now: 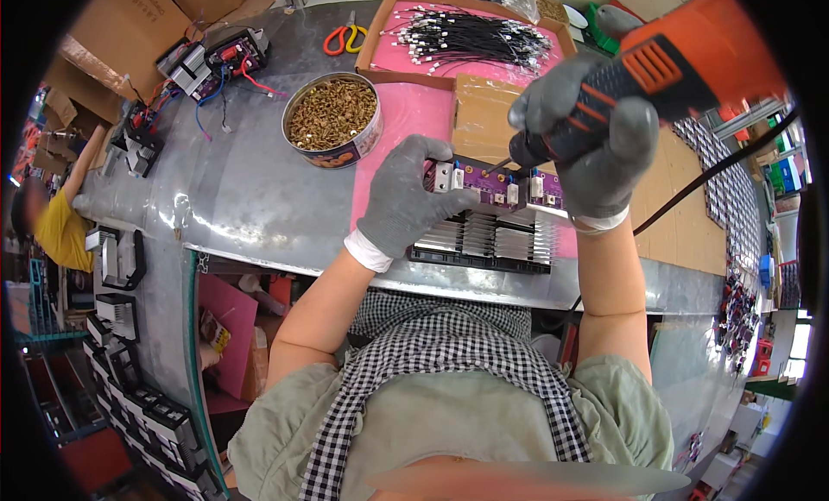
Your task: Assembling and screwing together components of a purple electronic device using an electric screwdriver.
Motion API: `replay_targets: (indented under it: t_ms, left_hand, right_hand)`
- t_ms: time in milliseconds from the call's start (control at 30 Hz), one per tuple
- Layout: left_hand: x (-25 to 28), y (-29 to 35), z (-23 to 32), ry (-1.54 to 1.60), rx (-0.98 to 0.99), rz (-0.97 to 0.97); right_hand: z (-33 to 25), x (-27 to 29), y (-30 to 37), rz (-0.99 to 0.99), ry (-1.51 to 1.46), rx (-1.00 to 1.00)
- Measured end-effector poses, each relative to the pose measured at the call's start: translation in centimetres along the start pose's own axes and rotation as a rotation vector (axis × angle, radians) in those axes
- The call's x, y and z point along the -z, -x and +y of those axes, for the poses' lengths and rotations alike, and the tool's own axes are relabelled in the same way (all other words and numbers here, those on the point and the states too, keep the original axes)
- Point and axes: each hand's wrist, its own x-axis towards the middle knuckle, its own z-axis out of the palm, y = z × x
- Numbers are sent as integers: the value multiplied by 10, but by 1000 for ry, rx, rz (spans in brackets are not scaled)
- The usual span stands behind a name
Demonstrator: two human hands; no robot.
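Mid-frame, fingers of the left hand (404,197) pinch the left end of a crosswise purple circuit board (494,185); fingers of the right hand (604,147) wrap an orange power screwdriver (691,56).

- Gloved hands, two: one left hand (406,199) and one right hand (600,143).
- One orange-and-black power driver (712,52), with one black cord (704,180).
- At least two purple circuit boards (494,187) (the fingers cover part of them).
- One round tin (345,153); its brass-coloured screws (332,113) are far too many to count.
- One pair of scissors (333,44), two handles: one red, one yellow.
- One open cardboard box (406,76), with dozens of black cables (475,37).
- At least three wired assemblies (192,69).
- One co-worker (65,232).
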Motion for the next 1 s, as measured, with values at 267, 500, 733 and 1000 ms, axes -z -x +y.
replay_targets:
  t_ms: [267, 500, 733, 1000]
  left_hand:
    - [-2, 3, -4, 49, 25, -13]
    - [3, -7, 7, 8, 82, -50]
    - [11, 0, -19, -117, -95, 5]
    - [23, -2, 1, -249, -79, -149]
  right_hand:
    - [-2, 18, 8, 213, -64, 34]
    - [6, 22, -1, 205, -58, 55]
    - [20, -1, 15, 483, -46, -137]
    - [25, 47, 12, 231, -9, -110]
